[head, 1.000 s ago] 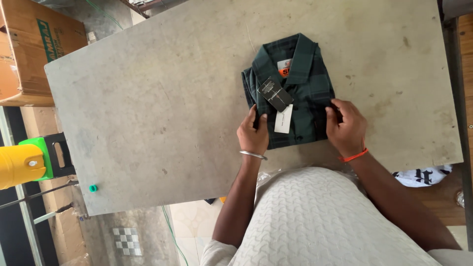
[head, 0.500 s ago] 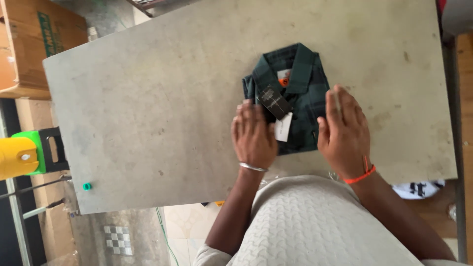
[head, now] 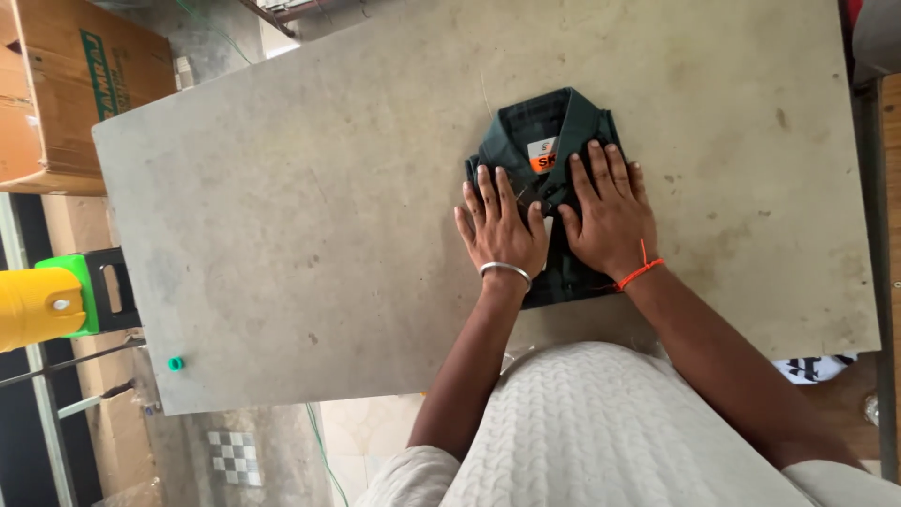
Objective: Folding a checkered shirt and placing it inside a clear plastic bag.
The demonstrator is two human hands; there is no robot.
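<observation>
Pressing down flat, both hands lie side by side on a folded dark green plaid shirt (head: 554, 131) that sits on the grey table (head: 310, 216), nearer its near edge than its far one and toward the right half of the top. The left hand (head: 502, 225) is open, fingers spread and palm down, covering the shirt's left part; a metal bangle (head: 505, 270) circles that wrist. The right hand (head: 610, 211) is open too, palm down, fingers reaching up to the collar, with an orange thread (head: 640, 273) tied round its wrist. Neither hand grips anything. Between the two hands the shirt's collar and a white-and-orange neck label (head: 542, 155) show, and the tip of a dark hang tag peeks out just under the fingers. At the table's near left corner rests a small green cap (head: 175, 362). Beyond the left edge stand a cardboard box (head: 66, 94) and a yellow-and-green object (head: 42, 305).
</observation>
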